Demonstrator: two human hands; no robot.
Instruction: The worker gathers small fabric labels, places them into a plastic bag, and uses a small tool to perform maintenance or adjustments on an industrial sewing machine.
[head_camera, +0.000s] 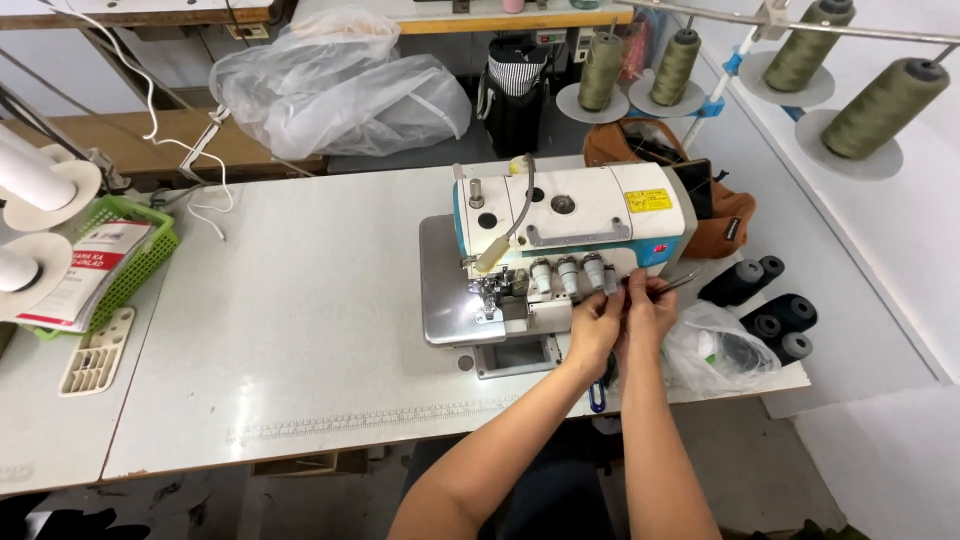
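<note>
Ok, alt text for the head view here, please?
Two bare hands, left hand and right hand holding tweezers, work at the tension knobs of a white overlock sewing machine on a pale table.

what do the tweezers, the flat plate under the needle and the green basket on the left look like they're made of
Tweezers in the right hand: thin, grey and shiny, so probably steel. Flat plate of the sewing machine: smooth bright grey with a soft sheen, likely polished metal. Green basket: open lattice walls in a uniform bright colour, which looks like moulded plastic.
</note>
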